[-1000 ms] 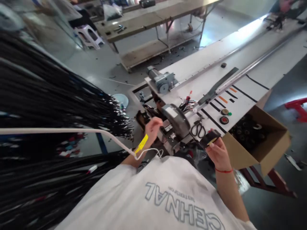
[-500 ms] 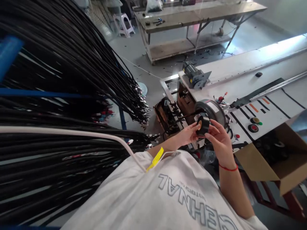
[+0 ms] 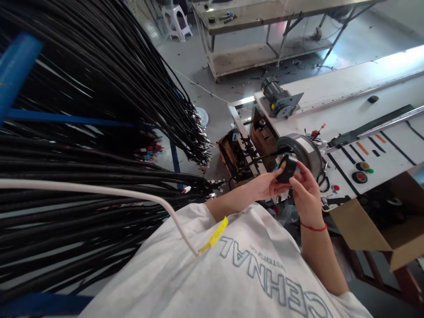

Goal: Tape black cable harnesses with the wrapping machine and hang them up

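Tape roll [image 3: 286, 168], black, sits between both hands just in front of the round grey motor [image 3: 300, 150] at the end of the white bench [image 3: 351, 84]. Left hand [image 3: 268, 185] cups it from below/left, thumb tip on the roll's upper edge, fingers curled under. Right hand [image 3: 306, 194] pinches its right side w/ thumb + forefinger; red string [image 3: 313, 228] on that wrist. Roll is tilted, hole side partly toward the cam. Can't tell if a loose tape end is lifted, too small.

Ref = motor for the rest:
- Left of it: open mechanism w/ dark linkages & brown block [image 3: 240, 154], close by.
- Behind it: small grey gearmotor [image 3: 280, 98] on the bench corner.
- Right of it: red/orange wire ends [image 3: 316, 131], then black stripes and round red/green buttons [image 3: 361, 172] on the bench top.
- Right & nearer the person: open cardboard box [image 3: 361, 225] w/ dark rolls inside, blurred.
- Far left: big bundle of black cables [image 3: 99, 132] on a blue rack [image 3: 20, 70], cable ends hanging near the mechanism.
- Well behind: metal table [image 3: 265, 17] w/ tools, white stool [image 3: 177, 22] beside it.

White cord w/ yellow tag [image 3: 215, 236] lies across the person's white shirt [image 3: 232, 274].
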`<state>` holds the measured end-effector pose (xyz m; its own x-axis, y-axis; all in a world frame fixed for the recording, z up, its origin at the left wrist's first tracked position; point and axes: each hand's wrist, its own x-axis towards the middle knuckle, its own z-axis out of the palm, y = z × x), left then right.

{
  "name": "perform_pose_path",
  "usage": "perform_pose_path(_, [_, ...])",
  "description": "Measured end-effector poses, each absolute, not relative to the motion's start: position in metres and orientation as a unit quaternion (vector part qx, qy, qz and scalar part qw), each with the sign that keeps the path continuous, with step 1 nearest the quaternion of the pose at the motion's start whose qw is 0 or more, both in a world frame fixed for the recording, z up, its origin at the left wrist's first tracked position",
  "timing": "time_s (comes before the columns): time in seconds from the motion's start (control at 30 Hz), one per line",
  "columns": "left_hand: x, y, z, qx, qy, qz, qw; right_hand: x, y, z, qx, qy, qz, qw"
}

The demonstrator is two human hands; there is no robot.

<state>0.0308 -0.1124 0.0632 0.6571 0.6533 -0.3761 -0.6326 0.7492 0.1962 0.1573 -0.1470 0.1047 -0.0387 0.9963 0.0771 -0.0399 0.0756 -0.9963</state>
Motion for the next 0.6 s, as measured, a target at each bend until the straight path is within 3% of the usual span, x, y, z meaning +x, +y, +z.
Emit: perform_pose_path(0.6, [0.053, -0.114, 0.06, 0.045, 0.192, 0.417, 0.887, 0.16, -0.146, 0.098, -0.43, -0.463, 0.54, 0.556])
